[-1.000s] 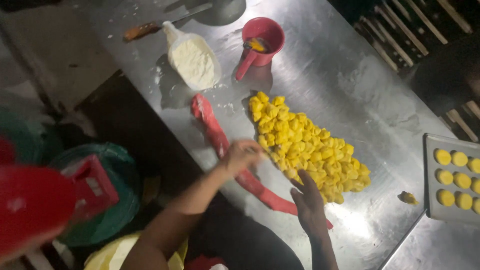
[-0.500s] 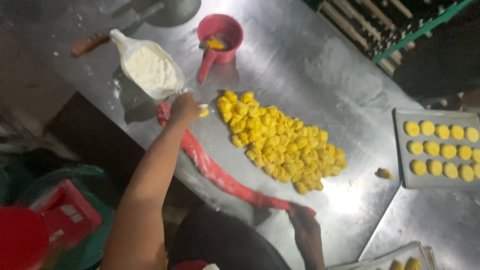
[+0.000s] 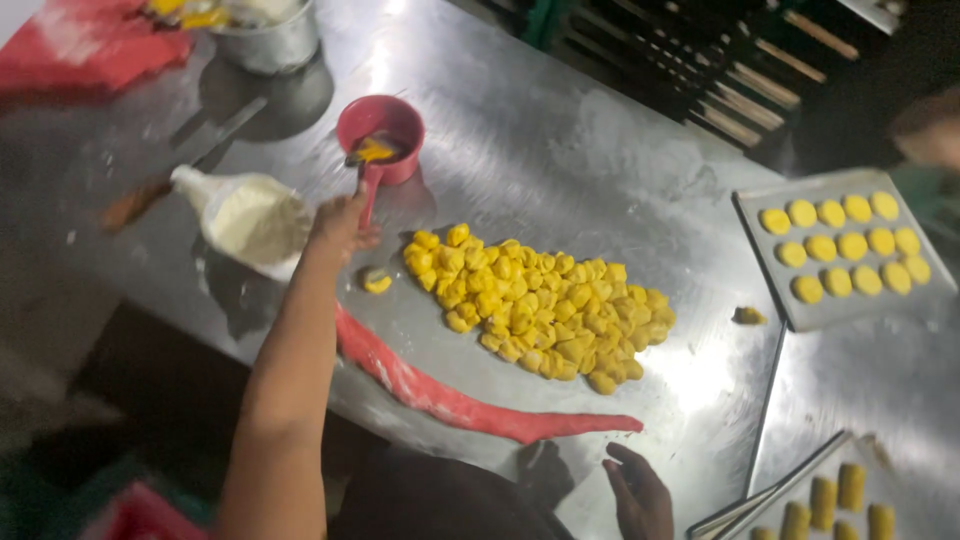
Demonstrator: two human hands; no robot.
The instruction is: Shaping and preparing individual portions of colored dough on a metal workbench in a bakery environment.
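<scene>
— Comparing with half a second back, what is seen to have changed?

— The left hand (image 3: 338, 228) has been moved off the red dough rope (image 3: 450, 395) to the red cup's (image 3: 380, 125) handle; its grip cannot be told. The right hand (image 3: 640, 495) is held loosely open, empty, near the rope's end on the bench (image 3: 560, 150). Rolling seems paused.

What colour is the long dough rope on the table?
Red, dusted with flour; the dough rope shows in the head view.
</scene>
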